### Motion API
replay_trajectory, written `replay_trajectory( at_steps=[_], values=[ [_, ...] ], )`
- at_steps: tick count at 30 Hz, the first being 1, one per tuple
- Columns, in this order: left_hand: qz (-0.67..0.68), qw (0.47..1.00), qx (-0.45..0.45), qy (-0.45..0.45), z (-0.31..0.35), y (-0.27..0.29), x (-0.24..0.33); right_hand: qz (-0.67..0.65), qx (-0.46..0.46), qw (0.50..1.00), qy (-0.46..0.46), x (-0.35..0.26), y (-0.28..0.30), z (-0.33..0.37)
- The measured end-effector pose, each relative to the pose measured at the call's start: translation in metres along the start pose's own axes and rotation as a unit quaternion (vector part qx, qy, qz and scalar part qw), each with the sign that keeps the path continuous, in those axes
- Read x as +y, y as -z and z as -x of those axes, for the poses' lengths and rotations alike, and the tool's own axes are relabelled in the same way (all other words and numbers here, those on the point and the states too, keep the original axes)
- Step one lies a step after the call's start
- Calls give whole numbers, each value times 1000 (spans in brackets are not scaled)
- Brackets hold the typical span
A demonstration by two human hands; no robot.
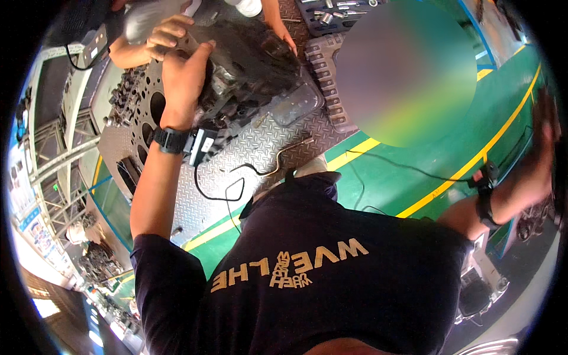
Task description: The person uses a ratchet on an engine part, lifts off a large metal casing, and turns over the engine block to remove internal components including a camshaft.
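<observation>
My left hand (184,77) is at the upper left on the edge of a dark, greasy engine block (254,59). Its thumb reaches over the top and the fingers curl around the far side, partly hidden. A black watch-like band (171,140) and a small white-and-black device (202,147) are on that wrist. Another person's hand (168,36) lies just beyond mine on the same block, and that person's other hand (286,36) touches its far right side. My right hand (545,127) is stretched out at the far right rim, dark and smeared, away from the block.
The block lies on a diamond-plate metal table (269,154). A ribbed metal part (327,77) and a socket set case (331,13) are at its right. A flat metal piece with large round holes (133,127) stands left. Cables (408,173) run from both wrists. Yellow lines mark the green floor (378,183).
</observation>
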State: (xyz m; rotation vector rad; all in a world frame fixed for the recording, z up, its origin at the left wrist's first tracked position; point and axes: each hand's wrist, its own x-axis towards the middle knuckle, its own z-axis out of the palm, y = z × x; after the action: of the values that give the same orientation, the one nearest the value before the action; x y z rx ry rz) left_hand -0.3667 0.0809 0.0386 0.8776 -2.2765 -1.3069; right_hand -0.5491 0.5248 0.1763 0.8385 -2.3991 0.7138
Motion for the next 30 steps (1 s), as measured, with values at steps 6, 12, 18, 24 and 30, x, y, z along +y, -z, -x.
replay_trajectory(
  at_steps=[6,12,18,24,30],
  values=[
    [-39,999,20,25,-1,2,-10,-275,-7,946,-168,68,-69,39],
    [29,998,12,49,-3,3,-9,-417,-61,822,-383,122,-183,81],
    [-9,999,4,46,2,2,-6,-636,-81,527,-558,166,-287,140],
    [-52,993,63,82,1,-1,-2,-706,-9,338,-622,166,-325,174],
    [-49,990,59,115,3,2,-3,-728,6,273,-629,150,-347,189]
  ],
)
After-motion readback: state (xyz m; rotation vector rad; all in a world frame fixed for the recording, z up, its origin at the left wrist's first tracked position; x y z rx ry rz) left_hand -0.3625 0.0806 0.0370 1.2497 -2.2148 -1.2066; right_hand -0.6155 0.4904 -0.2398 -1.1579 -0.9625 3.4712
